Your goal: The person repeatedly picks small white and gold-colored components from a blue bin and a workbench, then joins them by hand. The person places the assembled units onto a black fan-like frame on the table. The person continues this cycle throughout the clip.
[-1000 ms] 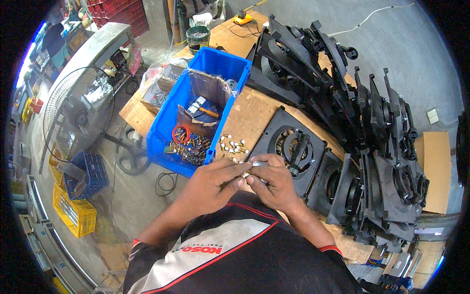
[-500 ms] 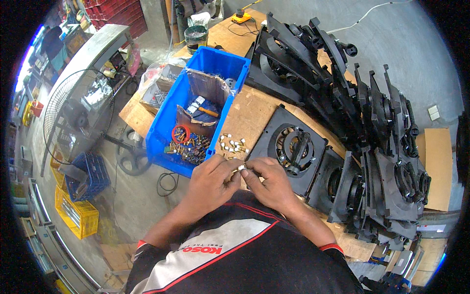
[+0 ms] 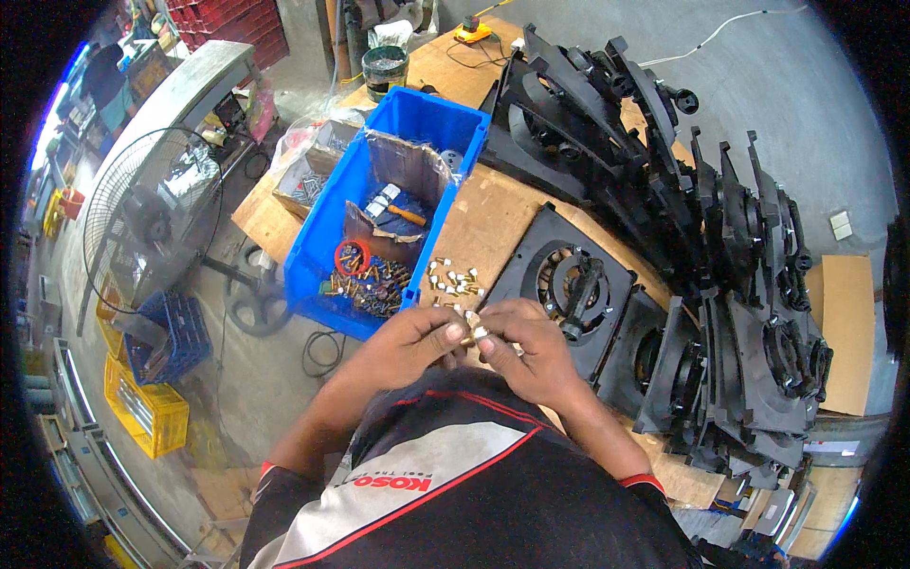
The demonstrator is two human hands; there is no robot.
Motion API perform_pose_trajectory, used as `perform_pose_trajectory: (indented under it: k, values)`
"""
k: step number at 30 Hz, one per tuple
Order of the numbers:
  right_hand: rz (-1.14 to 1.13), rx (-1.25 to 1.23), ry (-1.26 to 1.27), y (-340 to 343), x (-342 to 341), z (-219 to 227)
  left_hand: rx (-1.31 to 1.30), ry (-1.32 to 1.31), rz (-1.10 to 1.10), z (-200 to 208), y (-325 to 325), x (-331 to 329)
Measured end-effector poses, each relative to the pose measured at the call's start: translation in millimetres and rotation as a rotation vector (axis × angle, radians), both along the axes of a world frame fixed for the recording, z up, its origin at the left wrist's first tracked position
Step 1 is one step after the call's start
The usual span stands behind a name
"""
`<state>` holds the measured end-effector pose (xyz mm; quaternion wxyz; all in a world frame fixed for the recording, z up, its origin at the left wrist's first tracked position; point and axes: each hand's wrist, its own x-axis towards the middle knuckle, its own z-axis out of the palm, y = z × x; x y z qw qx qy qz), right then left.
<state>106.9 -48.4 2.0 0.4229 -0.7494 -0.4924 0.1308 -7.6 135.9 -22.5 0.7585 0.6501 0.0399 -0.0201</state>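
Note:
Close in front of my body, both hands meet at the table's near edge. My left hand (image 3: 414,343) is closed in a pinch on a small brass piece. In my right hand (image 3: 524,348), thumb and fingers grip a small white-capped brass fitting (image 3: 480,332), whose white end shows between the hands. Just beyond my fingers lies a loose group of similar white-capped brass fittings (image 3: 457,276) on the wooden table (image 3: 482,220). To the left, a blue bin (image 3: 310,248) with cardboard dividers holds many small brass parts (image 3: 374,287), a red ring (image 3: 352,258) and an orange-handled tool (image 3: 408,215).
Right of my hands lies a black plate with a round burner-like centre (image 3: 531,256). Stacked black panels (image 3: 749,341) crowd the right side. A box of screws (image 3: 305,185) and a dark bucket (image 3: 384,71) stand beyond the bin; a standing fan (image 3: 152,223) is at left.
My fingers have shifted slightly apart, so more of the small white and brass pieces shows between them. The view has shifted a little.

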Motion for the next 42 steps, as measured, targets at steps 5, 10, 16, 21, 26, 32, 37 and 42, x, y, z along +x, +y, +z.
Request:
perform_pose_trajectory:
  k: [5,10,16,21,26,32,37,42]
  values:
    - [0.048,0.011,-0.184,-1.0,2.2,4.0,-0.095,0.016,-0.1,2.1,5.5,-3.1]
    - [0.027,-0.033,-0.116,-3.8,2.0,7.8,-0.139,-0.079,0.046,0.8,-5.7,-2.3]
    - [-0.038,0.036,-0.098,-1.3,-1.2,9.0,-0.076,-0.143,0.214,-13.9,-20.9,-1.4]
    - [-0.13,-0.008,0.18,-2.9,-5.2,0.7,-0.004,-0.169,0.261,-20.1,-24.2,2.1]
    - [-0.181,-0.043,0.203,-0.3,-4.3,5.3,0.03,-0.196,0.298,-18.6,-26.1,4.2]
    - [-0.182,-0.085,0.174,0.8,-2.6,6.8,0.06,-0.185,0.33,-21.7,-27.4,5.7]
    - [-0.155,-0.144,0.163,1.7,-6.8,-0.5,0.01,-0.147,0.333,-17.4,-28.4,6.1]
    - [-0.094,-0.206,0.203,3.8,-7.9,-0.1,0.067,-0.182,0.36,-20.9,-29.0,5.5]
